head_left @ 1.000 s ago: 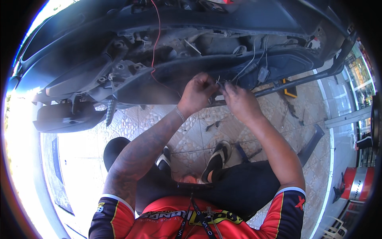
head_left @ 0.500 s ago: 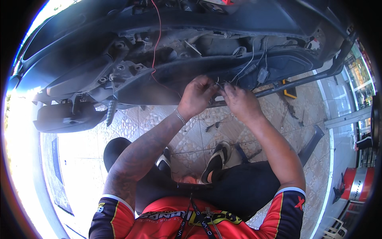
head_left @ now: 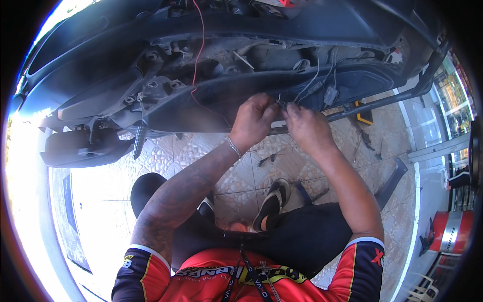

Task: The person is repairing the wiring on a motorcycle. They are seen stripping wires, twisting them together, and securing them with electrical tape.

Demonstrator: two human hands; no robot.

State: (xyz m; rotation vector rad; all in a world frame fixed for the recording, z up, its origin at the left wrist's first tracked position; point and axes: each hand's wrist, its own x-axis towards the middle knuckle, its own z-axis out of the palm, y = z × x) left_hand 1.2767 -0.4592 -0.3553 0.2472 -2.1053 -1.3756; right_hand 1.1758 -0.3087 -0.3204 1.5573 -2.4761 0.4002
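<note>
Both of my hands are raised to the underside of a dark scooter body (head_left: 211, 95), meeting at a small bundle of thin wires (head_left: 282, 104) that hangs from the frame near its middle. My left hand (head_left: 253, 122) is curled, its fingertips pinched together on the wire ends, so its grip is narrow and holding the wires; a silver bracelet (head_left: 234, 148) sits on that wrist. My right hand (head_left: 308, 127) comes in from the other side, its fingertips touching the same wire ends just beside the left ones, also pinched on them, though I cannot tell exactly which strand each finger has. Pale wires (head_left: 317, 75) run up from that spot into the frame, with a small grey connector (head_left: 330, 94) hanging just to the right. A thin red wire (head_left: 197, 55) drops from the top of the body and curves toward my left hand. A dark metal bar (head_left: 382, 98) slants away to the right behind my right hand. Below, the tiled floor (head_left: 241, 171) shows a sandalled foot (head_left: 271, 201) and a few small loose parts (head_left: 266, 159). A red cylinder (head_left: 450, 231) stands at the far right.
</note>
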